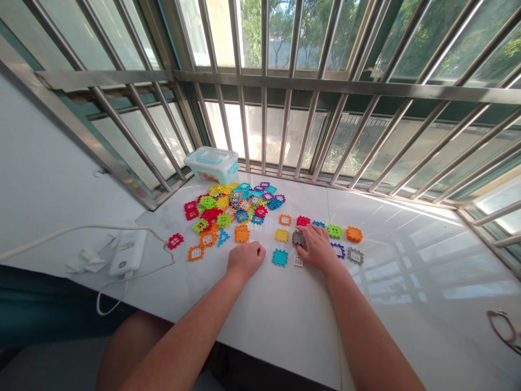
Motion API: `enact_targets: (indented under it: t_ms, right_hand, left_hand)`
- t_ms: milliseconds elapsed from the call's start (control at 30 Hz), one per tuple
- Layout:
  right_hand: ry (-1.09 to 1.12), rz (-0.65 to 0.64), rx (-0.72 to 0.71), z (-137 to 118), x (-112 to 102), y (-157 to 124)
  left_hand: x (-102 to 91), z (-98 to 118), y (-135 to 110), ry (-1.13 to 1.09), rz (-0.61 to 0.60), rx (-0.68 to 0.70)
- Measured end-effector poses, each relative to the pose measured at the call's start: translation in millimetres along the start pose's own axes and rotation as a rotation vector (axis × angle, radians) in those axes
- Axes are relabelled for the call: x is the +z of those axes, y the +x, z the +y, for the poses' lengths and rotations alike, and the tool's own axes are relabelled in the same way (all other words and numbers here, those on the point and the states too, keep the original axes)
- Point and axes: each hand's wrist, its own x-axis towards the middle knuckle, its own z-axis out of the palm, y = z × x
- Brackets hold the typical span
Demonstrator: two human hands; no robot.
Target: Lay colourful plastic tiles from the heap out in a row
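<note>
A heap of colourful plastic interlocking tiles (232,203) lies on the white tabletop (407,282), and a loose row of single tiles runs to its right. My left hand (246,259) rests curled beside an orange tile (242,233) and a turquoise tile (279,257), with nothing visible in it. My right hand (317,247) lies over the row, its fingertips pressing on a grey tile (299,238). Below that hand sits a small white tile (298,261), and a purple tile (337,250) lies against its outer side.
A lidded turquoise-and-white plastic box (211,165) stands behind the heap, against steel window bars (264,130). At the left lie a white power bank (128,252) with a white cable (163,244) and crumpled paper (85,262). Eyeglasses (502,331) lie at the right edge.
</note>
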Motion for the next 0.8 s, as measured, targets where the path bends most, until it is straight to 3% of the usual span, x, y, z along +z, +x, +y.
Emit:
enact_targets:
  t_ms: [800]
  right_hand:
    - [0.05, 0.015, -0.013, 9.9, 0.1, -4.0]
  left_hand:
    - [0.3, 0.3, -0.2, -0.016, -0.007, -0.008]
